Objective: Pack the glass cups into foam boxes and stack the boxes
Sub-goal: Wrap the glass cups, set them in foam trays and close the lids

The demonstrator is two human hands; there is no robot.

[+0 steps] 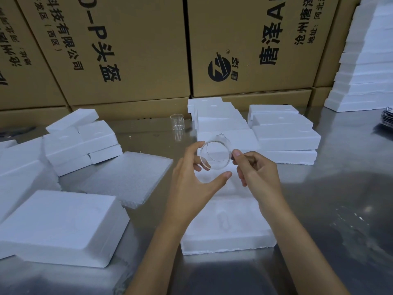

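Glass cup (215, 154): clear, spouted, tilted.

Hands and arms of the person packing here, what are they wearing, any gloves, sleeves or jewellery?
Nothing is worn. The left hand and right hand are bare, without gloves, rings or a watch. Both forearms are bare down to the bottom edge of the picture, with no sleeve showing.

Steel table (340, 199), reflective top, with foam stock.
Directly on it: open foam tray (228, 237) at front centre; closed foam box (61, 226) front left; foam sheet (129, 177); foam box piles left (83, 141) and rear (282, 133); upright glass cup (176, 122) at rear.
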